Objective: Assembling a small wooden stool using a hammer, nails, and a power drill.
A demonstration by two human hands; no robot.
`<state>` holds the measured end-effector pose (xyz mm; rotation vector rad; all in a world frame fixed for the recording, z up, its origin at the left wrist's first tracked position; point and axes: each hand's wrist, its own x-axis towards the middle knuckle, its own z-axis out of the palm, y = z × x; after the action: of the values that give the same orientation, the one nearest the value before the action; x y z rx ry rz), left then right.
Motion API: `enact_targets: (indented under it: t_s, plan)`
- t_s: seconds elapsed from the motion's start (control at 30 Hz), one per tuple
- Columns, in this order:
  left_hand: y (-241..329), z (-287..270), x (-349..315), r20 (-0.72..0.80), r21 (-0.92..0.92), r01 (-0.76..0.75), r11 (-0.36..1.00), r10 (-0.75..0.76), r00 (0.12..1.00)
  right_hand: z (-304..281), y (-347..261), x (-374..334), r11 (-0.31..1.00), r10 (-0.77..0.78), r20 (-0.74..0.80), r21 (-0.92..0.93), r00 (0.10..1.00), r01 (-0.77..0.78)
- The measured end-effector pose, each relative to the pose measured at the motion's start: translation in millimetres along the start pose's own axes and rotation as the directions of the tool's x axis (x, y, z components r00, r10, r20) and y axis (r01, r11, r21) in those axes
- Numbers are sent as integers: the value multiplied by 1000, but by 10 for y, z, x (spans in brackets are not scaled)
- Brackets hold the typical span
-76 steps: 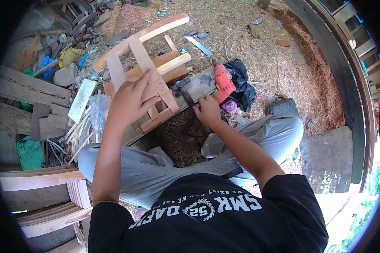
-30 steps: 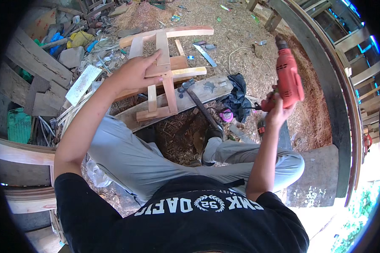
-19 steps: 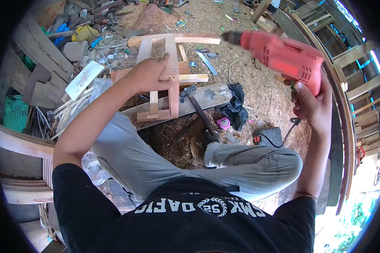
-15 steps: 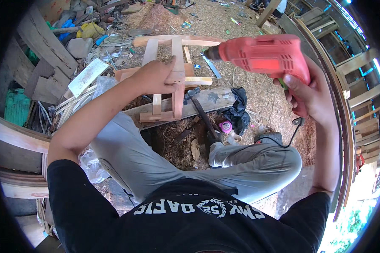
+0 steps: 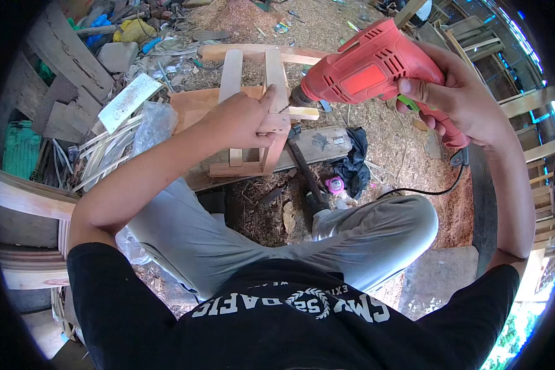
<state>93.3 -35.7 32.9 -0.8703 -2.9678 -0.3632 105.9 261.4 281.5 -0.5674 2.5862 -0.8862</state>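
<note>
A red power drill is held up by its grip in my right hand, which is closed around it. It points left and slightly down, its chuck right beside a pale wooden frame; whether the bit has entered the wood I cannot tell. My left hand is closed on the frame's near corner, one finger stretched along the upright piece. The frame has long rails, crosspieces and a curved bar at its far end. Below the frame lies a weathered board, with a hammer leaning close by.
A pink tape measure and a black plastic bag lie near my right leg. The drill's black cord loops beside my knee. Scrap wood, stones and a yellow bag pile up at far left. Sawdust covers the ground.
The drill has tilted and moved down toward the frame, bringing its chuck next to the corner. The frame and my left hand have shifted slightly right.
</note>
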Motion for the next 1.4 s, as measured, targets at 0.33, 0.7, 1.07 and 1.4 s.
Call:
enact_targets:
  t_s: [0.33,0.7,1.07,1.4]
  plan:
    - [-22,13,-21,-11,6,-1,1000,1,1000,109,-59,18,999,-9,-50,-44,999,7]
    - [-5,20,-26,-41,4,-4,1000,4,999,139,-141,-3,999,30,-12,-43,999,-30]
    - [59,110,-69,-78,17,-34,999,35,996,82,-206,95,988,-16,50,-152,999,23]
    - [197,195,-175,-102,57,-53,997,59,993,59,-334,130,978,108,109,-188,988,-87]
